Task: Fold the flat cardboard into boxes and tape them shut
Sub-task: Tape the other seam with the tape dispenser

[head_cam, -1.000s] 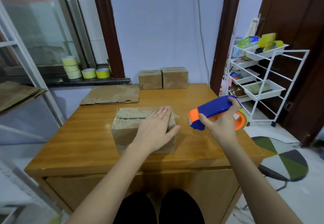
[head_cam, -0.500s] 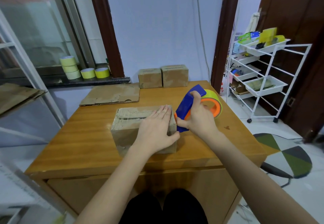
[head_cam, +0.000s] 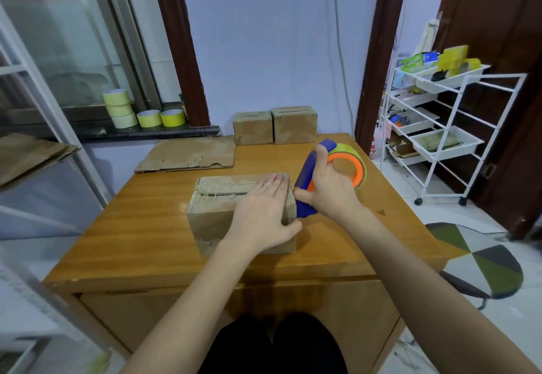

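Our right hand (head_cam: 328,189) grips blue tape dispenser (head_cam: 308,186), its nose against right end of box (head_cam: 234,212). Our left hand (head_cam: 261,215) lies flat, fingers straight, pressing box top. Box sits mid-table (head_cam: 140,227).

Step, we judge: starting tape strip at right edge. Next: pull dispenser leftward along top seam, keep flaps pinned.

Count: one box in work, two finished boxes (head_cam: 274,127) at back, one flat cardboard (head_cam: 187,154), five tape rolls (head_cam: 140,108) on sill.
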